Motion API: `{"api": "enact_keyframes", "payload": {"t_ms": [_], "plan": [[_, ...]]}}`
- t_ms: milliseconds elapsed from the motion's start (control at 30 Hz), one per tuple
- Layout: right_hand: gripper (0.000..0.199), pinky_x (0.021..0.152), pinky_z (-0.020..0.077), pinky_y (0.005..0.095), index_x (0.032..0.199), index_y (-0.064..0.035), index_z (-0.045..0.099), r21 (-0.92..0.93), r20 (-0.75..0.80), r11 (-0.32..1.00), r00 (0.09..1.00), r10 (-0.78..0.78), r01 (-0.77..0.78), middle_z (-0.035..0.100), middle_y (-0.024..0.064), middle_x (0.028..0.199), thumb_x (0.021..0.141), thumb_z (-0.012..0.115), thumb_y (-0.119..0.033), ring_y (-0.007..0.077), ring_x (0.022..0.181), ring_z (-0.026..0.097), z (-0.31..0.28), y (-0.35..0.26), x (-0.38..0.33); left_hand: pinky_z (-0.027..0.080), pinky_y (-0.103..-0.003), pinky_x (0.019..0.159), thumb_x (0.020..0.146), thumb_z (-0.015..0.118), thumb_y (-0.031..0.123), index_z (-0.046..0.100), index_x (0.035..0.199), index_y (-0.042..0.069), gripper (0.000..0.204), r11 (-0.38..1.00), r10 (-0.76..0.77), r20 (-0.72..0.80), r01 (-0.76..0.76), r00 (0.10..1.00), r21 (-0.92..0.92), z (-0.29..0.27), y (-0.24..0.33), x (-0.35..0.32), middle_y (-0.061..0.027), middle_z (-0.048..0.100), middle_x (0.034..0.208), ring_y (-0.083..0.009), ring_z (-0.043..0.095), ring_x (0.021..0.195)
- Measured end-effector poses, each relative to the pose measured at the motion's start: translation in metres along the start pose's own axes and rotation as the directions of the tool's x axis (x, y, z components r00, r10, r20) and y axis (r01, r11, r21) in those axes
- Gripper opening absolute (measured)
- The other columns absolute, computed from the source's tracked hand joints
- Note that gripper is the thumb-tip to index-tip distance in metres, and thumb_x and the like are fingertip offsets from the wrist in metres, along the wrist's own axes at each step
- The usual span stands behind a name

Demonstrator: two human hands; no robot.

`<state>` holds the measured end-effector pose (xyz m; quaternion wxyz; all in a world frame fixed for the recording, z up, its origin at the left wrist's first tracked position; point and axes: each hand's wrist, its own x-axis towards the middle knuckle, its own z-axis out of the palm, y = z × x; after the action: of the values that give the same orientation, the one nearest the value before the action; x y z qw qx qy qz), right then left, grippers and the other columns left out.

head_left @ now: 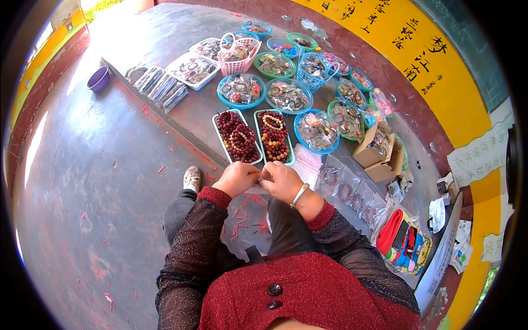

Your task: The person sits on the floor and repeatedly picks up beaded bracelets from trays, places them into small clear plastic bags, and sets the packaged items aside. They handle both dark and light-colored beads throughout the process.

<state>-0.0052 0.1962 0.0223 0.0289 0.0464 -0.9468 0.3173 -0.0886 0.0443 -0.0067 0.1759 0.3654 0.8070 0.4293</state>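
- Your left hand [237,179] is curled inward, thumb and fingers drawn into a pinch; whatever sits in them is too small to tell.
- Your right hand [282,182] meets it fingertip to fingertip, also pinched. A pale patch [257,189] shows just below; you may be holding its edge, but I cannot tell.
- Anything small between your fingertips could slip if either pinch loosens, and would be hard to find among the red scraps [240,221] on the floor.
- Dark red bead strands lie heaped in the left tray [219,135] and right tray [260,137], at your hands' far side. A careless knuckle could nudge a rim and spill the top strands.
- Your metal bangle [300,194] could catch on thin plastic if you swing right, toward the flat bags of bracelets [345,192].
- Your loose sheer sleeve might drag those bags out of order.
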Motion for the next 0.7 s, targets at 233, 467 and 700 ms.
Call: {"api": "enact_keyframes", "payload": {"t_ms": [233,467,700], "plan": [[0.014,0.065,0.0528,0.0262,0.092,0.0029,0.057,0.393,0.153,0.867,0.951,0.267,-0.307,0.057,0.0075,0.089,0.085,0.055,-0.01,0.0148,0.073,0.062,-0.002,0.009,0.002,0.048,-0.033,0.061,0.077,0.064,0.019,0.068,0.087,0.003,0.019,0.998,-0.041,-0.049,0.039,0.998,-0.045,-0.005,0.003,-0.001,-0.0161,0.064,0.072,-0.0245,0.063,0.064],[0.016,0.072,0.0529,0.024,0.097,0.006,0.055,0.891,0.285,0.218,0.864,0.415,-0.399,0.06,0.0107,0.093,0.085,0.052,-0.005,0.0162,0.082,0.062,-0.016,0.006,-0.003,0.048,-0.029,0.06,0.08,0.063,0.019,0.068,0.091,0.002,0.021,0.968,-0.101,-0.039,0.09,0.994,-0.235,-0.009,0.006,-0.001,-0.0114,0.065,0.072,-0.0138,0.06,0.063],[0.019,0.073,0.0532,0.0243,0.1,0.0049,0.055,0.884,0.311,0.217,0.866,0.391,-0.415,0.061,0.0103,0.095,0.085,0.051,-0.006,0.016,0.086,0.062,-0.017,0.006,-0.009,0.047,-0.025,0.058,0.082,0.061,0.017,0.068,0.093,0.002,0.019,0.953,-0.142,-0.018,0.132,0.99,-0.273,-0.014,0.01,-0.001,-0.0069,0.066,0.073,-0.0084,0.057,0.064]]}}
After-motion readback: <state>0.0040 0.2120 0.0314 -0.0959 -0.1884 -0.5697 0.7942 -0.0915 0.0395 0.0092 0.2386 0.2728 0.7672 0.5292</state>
